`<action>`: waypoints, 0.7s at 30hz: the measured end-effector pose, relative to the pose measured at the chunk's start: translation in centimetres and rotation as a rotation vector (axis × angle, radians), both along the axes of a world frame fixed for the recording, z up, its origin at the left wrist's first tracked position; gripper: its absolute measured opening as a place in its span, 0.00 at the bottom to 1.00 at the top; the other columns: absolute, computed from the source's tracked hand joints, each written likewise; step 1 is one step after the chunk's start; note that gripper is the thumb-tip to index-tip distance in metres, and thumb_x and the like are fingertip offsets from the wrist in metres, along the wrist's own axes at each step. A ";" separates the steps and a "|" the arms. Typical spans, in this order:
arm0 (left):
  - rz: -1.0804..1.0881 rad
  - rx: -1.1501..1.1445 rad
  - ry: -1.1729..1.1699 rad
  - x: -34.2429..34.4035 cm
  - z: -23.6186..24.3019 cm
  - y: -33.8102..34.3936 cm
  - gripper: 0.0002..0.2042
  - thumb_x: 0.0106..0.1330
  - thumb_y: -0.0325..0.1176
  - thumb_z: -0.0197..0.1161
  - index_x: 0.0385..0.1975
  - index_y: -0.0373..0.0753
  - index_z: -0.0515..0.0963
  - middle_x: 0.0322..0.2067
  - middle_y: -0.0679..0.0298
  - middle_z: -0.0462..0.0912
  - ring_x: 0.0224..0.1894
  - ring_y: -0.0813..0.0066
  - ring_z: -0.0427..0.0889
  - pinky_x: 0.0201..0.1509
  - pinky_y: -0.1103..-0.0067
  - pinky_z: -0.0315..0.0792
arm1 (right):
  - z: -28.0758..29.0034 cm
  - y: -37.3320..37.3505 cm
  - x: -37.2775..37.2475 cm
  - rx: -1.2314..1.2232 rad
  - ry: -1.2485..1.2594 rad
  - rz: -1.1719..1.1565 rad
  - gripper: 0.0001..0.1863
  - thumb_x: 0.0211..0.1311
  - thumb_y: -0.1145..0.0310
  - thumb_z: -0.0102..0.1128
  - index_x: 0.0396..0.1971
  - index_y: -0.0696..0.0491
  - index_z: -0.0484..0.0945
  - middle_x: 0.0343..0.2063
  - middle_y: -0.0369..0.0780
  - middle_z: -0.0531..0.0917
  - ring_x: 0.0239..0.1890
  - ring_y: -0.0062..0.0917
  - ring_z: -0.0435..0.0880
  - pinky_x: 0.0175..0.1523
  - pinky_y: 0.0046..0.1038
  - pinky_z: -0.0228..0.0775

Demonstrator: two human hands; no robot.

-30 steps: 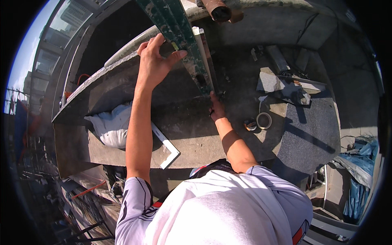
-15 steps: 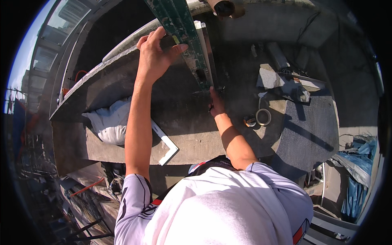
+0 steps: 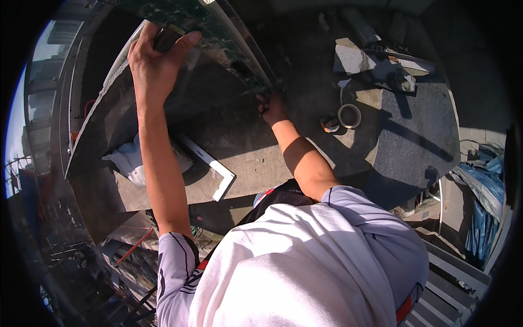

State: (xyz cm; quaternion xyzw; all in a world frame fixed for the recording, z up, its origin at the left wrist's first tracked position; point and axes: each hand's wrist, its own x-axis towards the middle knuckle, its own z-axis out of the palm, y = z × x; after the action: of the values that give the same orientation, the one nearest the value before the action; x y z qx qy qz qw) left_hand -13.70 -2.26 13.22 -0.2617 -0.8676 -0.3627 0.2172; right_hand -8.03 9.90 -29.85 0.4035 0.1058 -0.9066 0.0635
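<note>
A long, worn green spirit level [image 3: 210,46] slants from the upper left down to the middle of the work surface. My left hand [image 3: 155,68] is closed around its edge near the yellowish vial window [image 3: 173,30], thumb on the face. A pale, straight strip [image 3: 231,24] runs along the level's right side. In shadow at the lower end is my right hand [image 3: 275,108], fingers curled in close. Something small and dark shows at these fingers, but I cannot make out what it is.
A white L-shaped square [image 3: 210,169] lies by a pale sack [image 3: 131,161] on the left. A tape roll [image 3: 349,116] and broken slabs [image 3: 370,65] are to the right, with a grey board [image 3: 417,131] beyond. Blue sheeting [image 3: 485,201] hangs at far right.
The level has tilted further, its upper part swinging left with my left hand. My right hand has moved slightly up and left, its fingers now more curled. The view has also shifted.
</note>
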 end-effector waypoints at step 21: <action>0.085 0.004 -0.119 0.2 0.2 -0.1 0.23 0.60 0.35 0.85 0.54 0.36 0.86 0.46 0.63 0.93 0.47 0.75 0.89 0.58 0.76 0.79 | -0.6 -0.8 -2.1 -0.158 0.087 -0.185 0.16 0.88 0.59 0.46 0.56 0.53 0.80 0.41 0.44 0.86 0.17 0.17 0.67 0.34 0.23 0.83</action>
State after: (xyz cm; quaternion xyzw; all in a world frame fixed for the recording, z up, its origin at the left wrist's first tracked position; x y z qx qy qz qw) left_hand -13.48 -2.36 13.44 -0.2024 -0.8886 -0.3697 0.1809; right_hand -10.11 9.13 -30.41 0.3654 -0.0011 -0.9308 0.0068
